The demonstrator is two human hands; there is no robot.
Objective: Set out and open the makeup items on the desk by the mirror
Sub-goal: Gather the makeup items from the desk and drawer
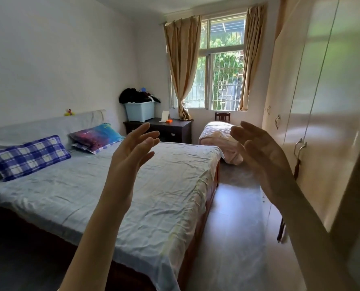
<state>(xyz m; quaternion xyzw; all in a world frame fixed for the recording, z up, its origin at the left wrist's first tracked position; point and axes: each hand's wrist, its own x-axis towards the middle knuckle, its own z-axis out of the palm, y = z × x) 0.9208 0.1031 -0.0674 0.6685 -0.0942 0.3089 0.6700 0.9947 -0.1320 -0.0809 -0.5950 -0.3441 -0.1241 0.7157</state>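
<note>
Bedroom: desk [170, 124] w/ mirror [165, 116] far beyond raised empty left hand [132, 150].

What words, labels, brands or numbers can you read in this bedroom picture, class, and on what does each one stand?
None can be read.
Orange box on the dark desk: any print too small to read.
White upright card or mirror: blank.
Patterned pillow: marks blurred, not legible.

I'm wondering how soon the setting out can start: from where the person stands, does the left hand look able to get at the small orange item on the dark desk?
Probably not yet. The left hand is raised, empty, over the bed, while the orange item sits on the desk across the room by the window.
</note>
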